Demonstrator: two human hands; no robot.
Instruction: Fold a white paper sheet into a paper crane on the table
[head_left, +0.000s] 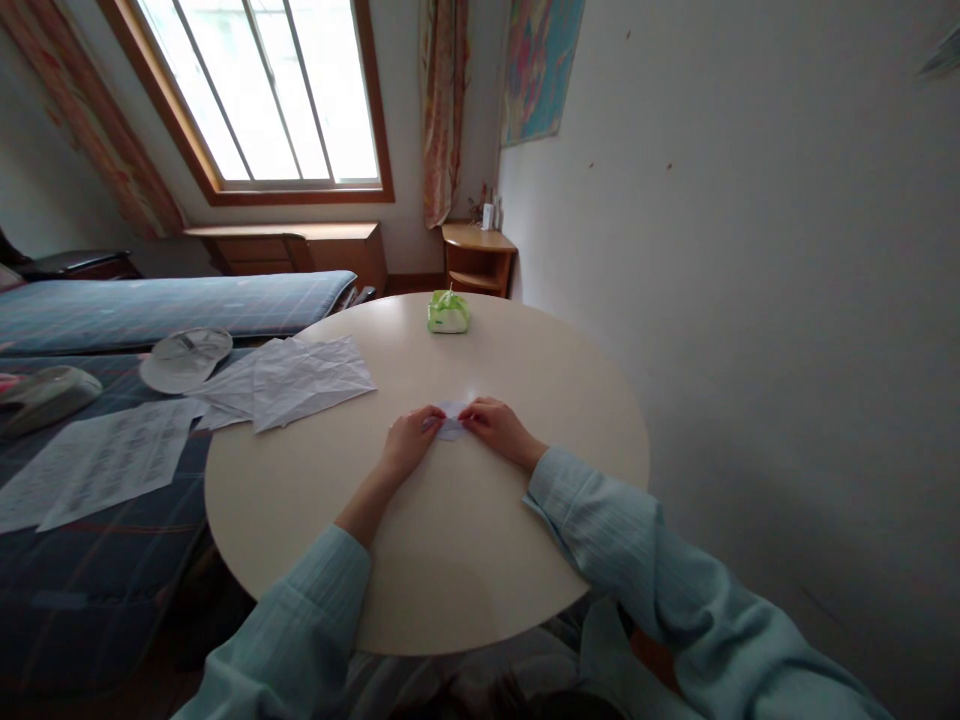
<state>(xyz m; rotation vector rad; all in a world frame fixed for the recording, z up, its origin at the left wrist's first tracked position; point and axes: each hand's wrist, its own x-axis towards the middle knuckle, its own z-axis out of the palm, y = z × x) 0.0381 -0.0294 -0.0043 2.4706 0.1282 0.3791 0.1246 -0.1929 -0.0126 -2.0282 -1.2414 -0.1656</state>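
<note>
Your left arm [296, 605] slants up and inward from the lower left; your right arm [637, 540] reaches in from the lower right, lying flatter. Your left hand [409, 440] and right hand [499, 428] face each other near the middle, close but apart, backs up, each with its fingers curled into a pinch. Above the left wrist [375, 490], more bare forearm shows than on your right.

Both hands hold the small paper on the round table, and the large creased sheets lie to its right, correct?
Wrong side: the head view shows the large creased sheets left of the small paper. The left hand and right hand do hold it on the round table.
</note>
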